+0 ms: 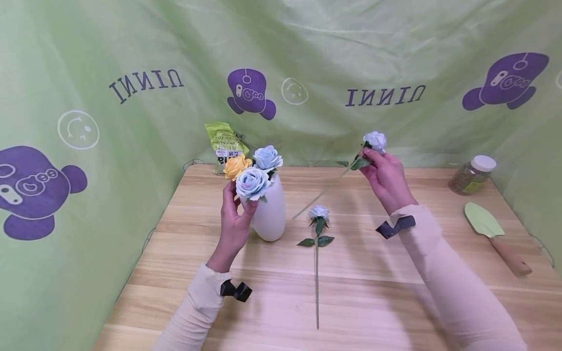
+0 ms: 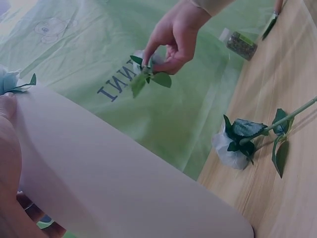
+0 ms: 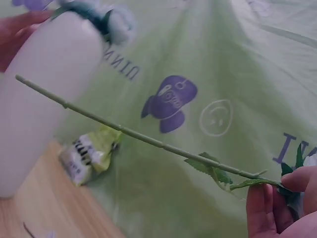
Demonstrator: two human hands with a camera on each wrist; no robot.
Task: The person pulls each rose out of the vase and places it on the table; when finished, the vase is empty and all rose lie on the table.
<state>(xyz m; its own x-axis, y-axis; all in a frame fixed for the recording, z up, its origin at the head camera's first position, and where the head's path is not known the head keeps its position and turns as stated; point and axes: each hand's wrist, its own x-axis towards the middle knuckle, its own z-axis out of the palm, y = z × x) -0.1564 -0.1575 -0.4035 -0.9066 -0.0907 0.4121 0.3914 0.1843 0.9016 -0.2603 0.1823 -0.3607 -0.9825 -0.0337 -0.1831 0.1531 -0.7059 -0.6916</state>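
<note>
A white vase (image 1: 270, 214) stands on the table with two light blue roses (image 1: 252, 184) and an orange rose (image 1: 237, 166) at its mouth. My left hand (image 1: 234, 219) holds the vase near the top, its thumb by the rim under a blue bloom and fingers round the far side. Off to the right and raised, my right hand (image 1: 387, 178) pinches a pale blue artificial rose (image 1: 375, 141) just below its bloom. That rose's long green stem (image 3: 143, 137) slants down towards the vase. Another pale rose (image 1: 318, 213) lies on the table between my hands, its stem pointing at me.
Behind the vase is a green and white packet (image 1: 226, 141). At the right stand a jar with a white lid (image 1: 473, 174) and, nearer, a small green trowel (image 1: 484, 220) with a wooden handle. A green printed curtain (image 1: 307, 48) hangs around the wooden table (image 1: 263, 297).
</note>
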